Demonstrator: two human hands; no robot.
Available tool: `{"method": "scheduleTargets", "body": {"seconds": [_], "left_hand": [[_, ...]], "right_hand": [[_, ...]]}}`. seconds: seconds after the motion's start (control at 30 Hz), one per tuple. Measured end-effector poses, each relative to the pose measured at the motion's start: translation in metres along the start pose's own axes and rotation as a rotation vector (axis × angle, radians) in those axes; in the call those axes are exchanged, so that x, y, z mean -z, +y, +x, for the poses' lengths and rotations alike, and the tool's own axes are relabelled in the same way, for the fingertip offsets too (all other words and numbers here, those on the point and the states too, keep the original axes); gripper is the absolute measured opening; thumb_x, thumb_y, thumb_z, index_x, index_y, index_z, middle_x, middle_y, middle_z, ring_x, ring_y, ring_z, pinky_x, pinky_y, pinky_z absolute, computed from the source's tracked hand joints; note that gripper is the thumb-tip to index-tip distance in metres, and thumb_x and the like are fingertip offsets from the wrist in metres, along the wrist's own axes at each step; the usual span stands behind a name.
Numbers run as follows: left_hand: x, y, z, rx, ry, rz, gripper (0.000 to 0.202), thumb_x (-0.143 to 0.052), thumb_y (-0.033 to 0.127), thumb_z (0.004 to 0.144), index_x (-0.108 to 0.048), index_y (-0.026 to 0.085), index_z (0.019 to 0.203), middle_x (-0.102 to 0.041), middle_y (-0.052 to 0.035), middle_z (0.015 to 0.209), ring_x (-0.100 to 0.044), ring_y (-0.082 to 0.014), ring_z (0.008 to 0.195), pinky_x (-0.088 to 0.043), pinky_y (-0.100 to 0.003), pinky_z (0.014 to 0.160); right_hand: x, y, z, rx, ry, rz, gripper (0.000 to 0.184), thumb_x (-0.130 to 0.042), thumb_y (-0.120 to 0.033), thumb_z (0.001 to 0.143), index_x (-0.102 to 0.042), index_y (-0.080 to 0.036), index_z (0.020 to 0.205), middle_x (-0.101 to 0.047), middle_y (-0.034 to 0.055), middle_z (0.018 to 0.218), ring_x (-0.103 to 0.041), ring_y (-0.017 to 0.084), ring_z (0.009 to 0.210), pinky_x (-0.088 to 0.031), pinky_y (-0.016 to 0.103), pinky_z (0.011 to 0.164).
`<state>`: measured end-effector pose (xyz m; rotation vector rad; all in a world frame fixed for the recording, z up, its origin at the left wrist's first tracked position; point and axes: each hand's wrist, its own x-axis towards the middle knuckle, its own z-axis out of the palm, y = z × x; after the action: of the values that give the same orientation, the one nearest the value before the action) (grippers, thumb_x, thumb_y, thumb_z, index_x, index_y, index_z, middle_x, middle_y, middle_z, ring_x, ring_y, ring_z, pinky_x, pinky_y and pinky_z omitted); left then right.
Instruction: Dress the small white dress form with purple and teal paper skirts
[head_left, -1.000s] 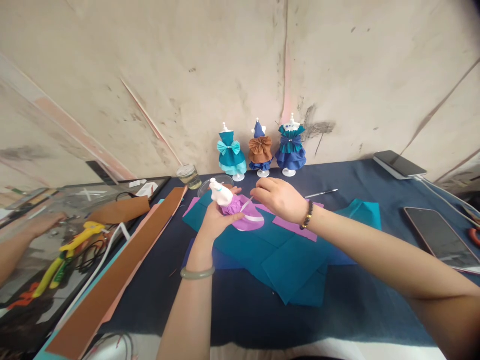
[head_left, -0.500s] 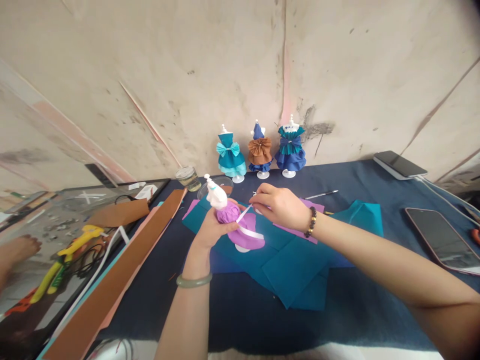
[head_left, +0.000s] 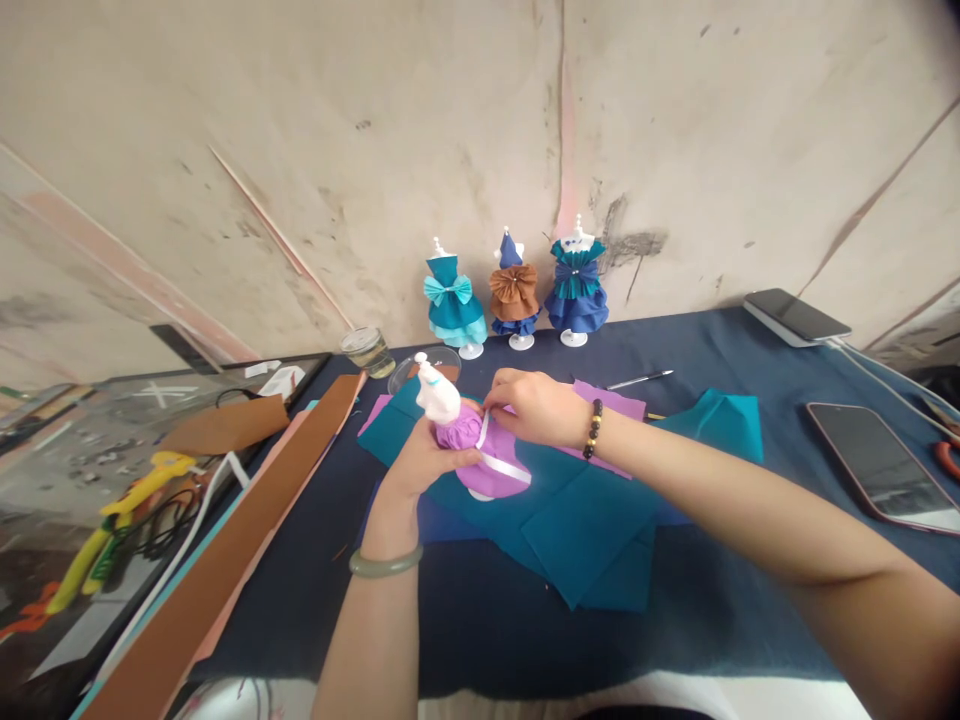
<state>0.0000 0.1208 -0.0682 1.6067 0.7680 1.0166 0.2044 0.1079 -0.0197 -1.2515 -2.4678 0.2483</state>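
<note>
My left hand (head_left: 424, 462) is wrapped round a small white mannequin (head_left: 436, 393) dressed in a purple paper skirt (head_left: 491, 470), holding it tilted above the teal sheets (head_left: 592, 525). My right hand (head_left: 529, 405) pinches a thin white ribbon (head_left: 501, 464) against the skirt's waist; the ribbon runs down across the purple skirt. A green bangle sits on my left wrist and a dark bead bracelet on my right.
Three finished dressed mannequins (head_left: 513, 292) stand by the wall. A glass jar (head_left: 365, 349) and clear dish lie behind my hands. Brown strips (head_left: 225, 560) run along the left, beside a tray with yellow tools (head_left: 127, 500). Phones (head_left: 877, 460) lie at the right; a pen (head_left: 637, 379) lies behind.
My right hand has moved in closer to the mannequin's waist, drawing the ribbon against the skirt. The mannequin has tilted slightly more upright in my left hand.
</note>
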Motion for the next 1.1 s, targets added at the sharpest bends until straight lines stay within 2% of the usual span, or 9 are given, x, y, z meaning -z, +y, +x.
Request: {"method": "scheduleTargets", "body": {"seconds": [0.1,0.33,0.53,0.67,0.77,0.97,1.03,1.1], "left_hand": [[0.003,-0.001,-0.001,-0.011,0.002,-0.001,0.059,-0.091,0.044,0.051,-0.068,0.018,0.098,-0.068,-0.0072,0.097,-0.064,-0.0249,0.093,-0.053,-0.037,0.083],[0.007,-0.008,-0.002,0.01,0.011,-0.004,0.062,-0.092,0.045,0.048,-0.068,0.019,0.098,-0.069,-0.0068,0.096,-0.065,-0.0246,0.09,-0.054,-0.037,0.081],[0.005,-0.009,-0.001,0.026,0.005,-0.032,0.066,-0.092,0.043,0.049,-0.067,0.019,0.105,-0.069,-0.0061,0.097,-0.066,-0.0233,0.09,-0.055,-0.034,0.082],[0.001,0.0,-0.002,0.084,-0.045,0.003,0.085,-0.089,0.045,0.056,-0.056,0.022,0.131,-0.069,-0.0079,0.109,-0.066,-0.0273,0.104,-0.053,-0.039,0.092],[-0.003,0.008,-0.001,0.089,-0.088,0.051,0.092,-0.085,0.048,0.061,-0.048,0.023,0.141,-0.064,-0.0108,0.123,-0.059,-0.0315,0.12,-0.047,-0.043,0.103],[-0.003,0.013,0.005,0.061,-0.152,0.154,0.096,-0.086,0.05,0.059,-0.045,0.026,0.142,-0.062,-0.013,0.128,-0.044,-0.0333,0.137,-0.03,-0.05,0.116],[0.0,0.01,0.006,0.036,-0.12,0.182,0.098,-0.088,0.052,0.054,-0.048,0.024,0.139,-0.06,-0.0141,0.13,-0.043,-0.0338,0.137,-0.024,-0.05,0.118],[0.004,0.004,0.005,-0.014,-0.037,0.195,0.1,-0.089,0.055,0.05,-0.048,0.023,0.136,-0.058,-0.0145,0.131,-0.046,-0.0341,0.133,-0.027,-0.049,0.117]], "right_hand": [[-0.001,0.002,0.001,0.007,0.032,0.078,0.021,-0.056,-0.011,0.09,-0.075,-0.014,0.098,-0.064,0.008,0.094,-0.056,0.013,0.076,-0.041,0.026,0.07],[0.002,0.01,0.003,0.084,0.096,0.148,0.013,-0.064,-0.02,0.09,-0.075,-0.014,0.093,-0.064,0.0076,0.092,-0.059,0.014,0.077,-0.043,0.025,0.071],[0.001,0.013,0.008,0.117,0.023,0.12,0.016,-0.065,-0.026,0.091,-0.077,-0.015,0.093,-0.067,0.0073,0.091,-0.06,0.014,0.078,-0.039,0.025,0.067],[0.005,0.015,0.011,0.143,-0.002,0.093,0.013,-0.068,-0.025,0.088,-0.078,-0.017,0.092,-0.067,0.0064,0.087,-0.058,0.014,0.076,-0.035,0.024,0.065],[0.01,0.013,0.013,0.153,-0.046,0.073,0.015,-0.065,-0.022,0.088,-0.077,-0.017,0.096,-0.067,0.0053,0.084,-0.056,0.013,0.072,-0.032,0.024,0.062],[0.019,0.006,0.016,0.199,-0.202,0.112,0.019,-0.059,-0.01,0.085,-0.073,-0.018,0.094,-0.069,0.0013,0.08,-0.051,0.011,0.065,-0.031,0.023,0.061],[0.021,0.005,0.017,0.161,-0.239,0.123,0.017,-0.06,-0.011,0.085,-0.073,-0.017,0.093,-0.066,0.0,0.074,-0.048,0.01,0.061,-0.031,0.023,0.06],[0.021,0.004,0.017,0.111,-0.243,0.13,0.016,-0.06,-0.014,0.085,-0.073,-0.017,0.093,-0.065,-0.0001,0.072,-0.048,0.01,0.061,-0.03,0.023,0.06]]}}
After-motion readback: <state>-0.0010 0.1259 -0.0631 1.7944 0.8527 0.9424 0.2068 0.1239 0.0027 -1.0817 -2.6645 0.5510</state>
